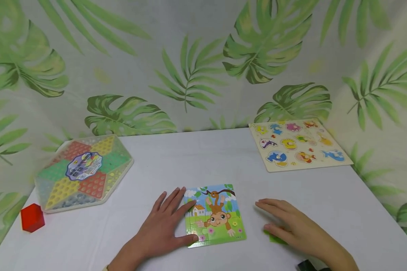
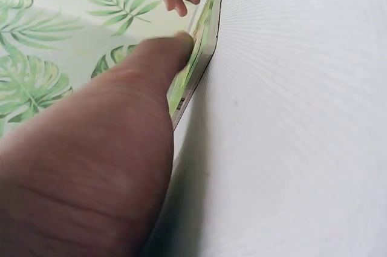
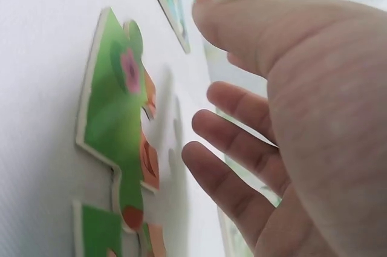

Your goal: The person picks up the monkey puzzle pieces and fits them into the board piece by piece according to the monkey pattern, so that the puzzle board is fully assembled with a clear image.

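A square jigsaw puzzle (image 1: 217, 214) showing a monkey hanging from a branch lies on the white table in the head view. My left hand (image 1: 166, 226) rests at its left side, fingers spread, with the thumb and index finger on the puzzle's edge. To the right, my right hand (image 1: 291, 226) hovers over loose puzzle pieces, fingers loosely extended and holding nothing. In the right wrist view a green piece with a pink flower (image 3: 115, 100) lies below the fingers (image 3: 233, 130), beside orange-printed pieces (image 3: 149, 163). From the head, the hand mostly hides these pieces.
A hexagonal board game (image 1: 88, 169) with coloured star points lies at the back left, a red block (image 1: 32, 218) at the left edge. A wooden sea-animal peg puzzle (image 1: 298, 145) lies at the back right. Behind the table hangs a leaf-patterned cloth (image 1: 203, 75).
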A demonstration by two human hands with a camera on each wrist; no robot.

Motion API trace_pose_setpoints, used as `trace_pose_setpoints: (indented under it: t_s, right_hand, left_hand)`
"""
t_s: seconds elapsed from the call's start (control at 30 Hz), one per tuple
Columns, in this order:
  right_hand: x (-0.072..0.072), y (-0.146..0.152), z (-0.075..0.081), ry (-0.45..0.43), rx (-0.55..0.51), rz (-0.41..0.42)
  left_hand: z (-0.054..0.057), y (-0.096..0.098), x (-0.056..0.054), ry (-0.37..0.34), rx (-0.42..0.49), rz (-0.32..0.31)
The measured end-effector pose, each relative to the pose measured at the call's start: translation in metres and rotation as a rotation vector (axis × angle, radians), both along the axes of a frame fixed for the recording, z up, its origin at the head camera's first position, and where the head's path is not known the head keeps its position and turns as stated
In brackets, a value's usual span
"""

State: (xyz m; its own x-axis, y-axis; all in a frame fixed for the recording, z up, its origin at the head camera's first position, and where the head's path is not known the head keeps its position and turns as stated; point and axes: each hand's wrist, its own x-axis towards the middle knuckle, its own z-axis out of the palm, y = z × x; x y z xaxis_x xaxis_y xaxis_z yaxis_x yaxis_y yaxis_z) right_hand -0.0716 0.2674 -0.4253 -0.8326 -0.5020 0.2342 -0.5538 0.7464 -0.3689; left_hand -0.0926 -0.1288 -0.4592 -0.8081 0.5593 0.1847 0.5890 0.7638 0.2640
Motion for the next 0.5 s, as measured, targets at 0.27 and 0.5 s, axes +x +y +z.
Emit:
trace_pose_setpoints:
  t_s: [0.27,0.5]
  right_hand:
    - [0.000,0.009,-0.001,-0.019,-0.009,-0.017]
    - [0.000,0.015,-0.003,-0.083,-0.011,-0.005]
  left_hand:
    - [0.000,0.000,0.000,-0.059,-0.029,0.006]
    - [0.001,0.000,-0.001,-0.052,-0.047,0.008]
